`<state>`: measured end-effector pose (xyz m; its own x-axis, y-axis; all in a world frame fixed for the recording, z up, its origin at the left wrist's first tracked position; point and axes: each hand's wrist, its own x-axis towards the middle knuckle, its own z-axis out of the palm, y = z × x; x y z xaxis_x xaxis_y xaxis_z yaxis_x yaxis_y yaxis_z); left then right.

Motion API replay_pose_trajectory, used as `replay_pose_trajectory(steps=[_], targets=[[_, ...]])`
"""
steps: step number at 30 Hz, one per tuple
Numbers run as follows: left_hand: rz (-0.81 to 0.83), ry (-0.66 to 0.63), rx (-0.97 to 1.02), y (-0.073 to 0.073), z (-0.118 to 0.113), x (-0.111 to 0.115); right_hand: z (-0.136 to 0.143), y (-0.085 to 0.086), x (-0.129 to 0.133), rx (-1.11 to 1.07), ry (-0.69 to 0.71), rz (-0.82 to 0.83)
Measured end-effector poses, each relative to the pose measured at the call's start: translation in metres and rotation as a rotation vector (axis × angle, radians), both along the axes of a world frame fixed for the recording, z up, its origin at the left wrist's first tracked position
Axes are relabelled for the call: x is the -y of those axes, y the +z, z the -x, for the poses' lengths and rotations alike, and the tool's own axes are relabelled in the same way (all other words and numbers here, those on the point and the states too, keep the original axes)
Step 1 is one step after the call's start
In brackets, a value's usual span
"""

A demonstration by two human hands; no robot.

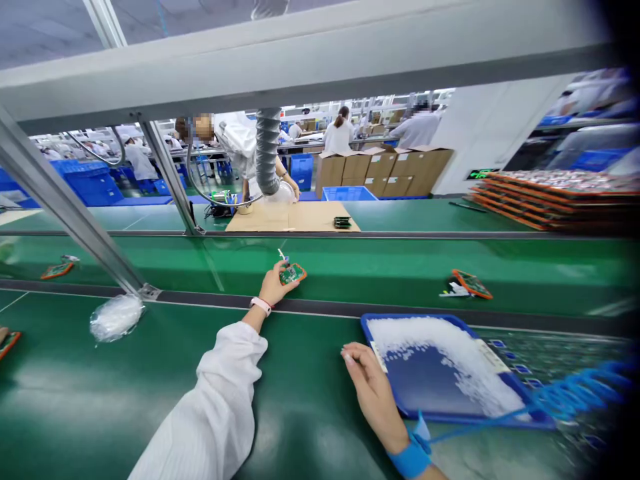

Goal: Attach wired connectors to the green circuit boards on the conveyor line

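Note:
My left hand point(274, 287) reaches out over the green belt, thumb and fingers closed on a small green circuit board point(294, 273) with an orange edge. A white connector on a short lead sticks up beside that board. Nearer to me, my right hand point(369, 383) hovers at the left rim of a blue tray point(400, 393), its fingers curled together. Whether anything tiny is between those fingertips I cannot make out. Small white pieces point(440, 337) are heaped along the back and right of the tray. A blue wrist strap point(411, 457) with a coiled cord circles my right wrist.
Another orange-edged board point(471, 285) lies on the belt at right, one more point(57, 270) at left. A clear plastic bag point(117, 318) rests near a metal post. Orange-edged panels point(550, 200) are stacked far right. A co-worker point(240, 143) leans over the opposite bench.

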<state>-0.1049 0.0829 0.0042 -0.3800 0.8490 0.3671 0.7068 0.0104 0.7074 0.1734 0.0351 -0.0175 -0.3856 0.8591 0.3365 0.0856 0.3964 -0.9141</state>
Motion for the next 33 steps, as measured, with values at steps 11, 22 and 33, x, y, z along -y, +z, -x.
replay_pose_trajectory(steps=[11,22,33], targets=[[0.104,0.155,-0.289,-0.013,0.019,0.013,-0.003,0.000,0.002,0.002,0.037,0.031],[0.038,0.054,-0.325,-0.017,0.005,0.012,-0.004,0.005,0.002,0.025,0.051,0.013],[0.000,0.059,-0.327,-0.018,0.008,0.011,-0.004,-0.003,0.000,0.091,0.116,0.052]])
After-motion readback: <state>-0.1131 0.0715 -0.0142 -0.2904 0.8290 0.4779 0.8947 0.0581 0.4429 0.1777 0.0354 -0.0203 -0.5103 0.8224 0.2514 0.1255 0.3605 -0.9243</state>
